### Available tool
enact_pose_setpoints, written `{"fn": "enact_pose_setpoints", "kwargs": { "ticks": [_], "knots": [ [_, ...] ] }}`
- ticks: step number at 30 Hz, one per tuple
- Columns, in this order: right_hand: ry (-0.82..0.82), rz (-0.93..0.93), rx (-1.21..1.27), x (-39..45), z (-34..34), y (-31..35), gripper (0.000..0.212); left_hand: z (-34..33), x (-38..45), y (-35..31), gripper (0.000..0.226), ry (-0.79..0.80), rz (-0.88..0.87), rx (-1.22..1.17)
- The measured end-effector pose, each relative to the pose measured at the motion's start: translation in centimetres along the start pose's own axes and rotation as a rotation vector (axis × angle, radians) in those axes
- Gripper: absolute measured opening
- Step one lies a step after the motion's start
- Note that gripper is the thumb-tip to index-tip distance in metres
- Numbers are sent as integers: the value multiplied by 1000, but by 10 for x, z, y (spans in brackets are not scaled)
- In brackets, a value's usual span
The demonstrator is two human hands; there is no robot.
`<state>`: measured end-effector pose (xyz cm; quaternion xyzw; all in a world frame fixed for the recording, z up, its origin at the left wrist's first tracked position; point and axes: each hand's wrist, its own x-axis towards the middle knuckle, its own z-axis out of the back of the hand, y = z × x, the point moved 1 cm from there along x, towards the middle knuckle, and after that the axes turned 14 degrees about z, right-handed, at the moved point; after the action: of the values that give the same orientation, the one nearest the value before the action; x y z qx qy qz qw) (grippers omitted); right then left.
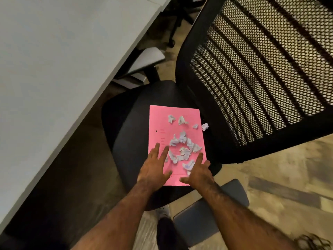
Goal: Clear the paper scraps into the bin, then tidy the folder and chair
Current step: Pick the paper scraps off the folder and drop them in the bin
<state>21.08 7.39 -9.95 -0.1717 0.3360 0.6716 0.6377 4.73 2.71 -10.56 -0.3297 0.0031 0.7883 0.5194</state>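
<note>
A pink folder lies flat on the black seat of an office chair. Several crumpled white paper scraps are scattered over the folder. One scrap sits on the seat just off the folder's right edge. My left hand is spread flat over the folder's near left part, fingers apart. My right hand rests at the folder's near right corner, fingers apart, right beside the nearest scraps. Neither hand holds anything. No bin is in view.
The chair's black mesh backrest rises on the right. A grey desk fills the left, its edge close to the seat. A grey armrest is near my right forearm. A second chair's base stands under the desk.
</note>
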Motion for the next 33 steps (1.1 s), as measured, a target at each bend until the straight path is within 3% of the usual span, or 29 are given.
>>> {"fn": "enact_pose_setpoints", "kwargs": {
  "ticks": [5,11,14,17,22,25,29,33],
  "knots": [
    [28,-1,33,31,-14,-16,140,-30,38,2,108,-7,-75,139],
    [-199,111,210,60,-4,-23,135,-45,67,0,108,-31,-228,254],
    [-185,126,82,70,2,-27,143,-46,80,-8,106,-49,-240,224],
    [-202,255,-59,80,5,-31,138,-48,94,-18,107,-75,-287,234],
    [-292,547,-215,97,7,-26,111,-52,100,-18,87,-103,-382,223],
    [-336,659,-293,108,7,-24,96,-57,96,-14,72,-198,-377,218],
    [-313,735,-385,122,4,-20,83,-60,93,-12,53,-307,-363,264],
    [-420,805,-422,129,4,-14,65,-53,100,-14,29,-365,-403,247]
  ]
}}
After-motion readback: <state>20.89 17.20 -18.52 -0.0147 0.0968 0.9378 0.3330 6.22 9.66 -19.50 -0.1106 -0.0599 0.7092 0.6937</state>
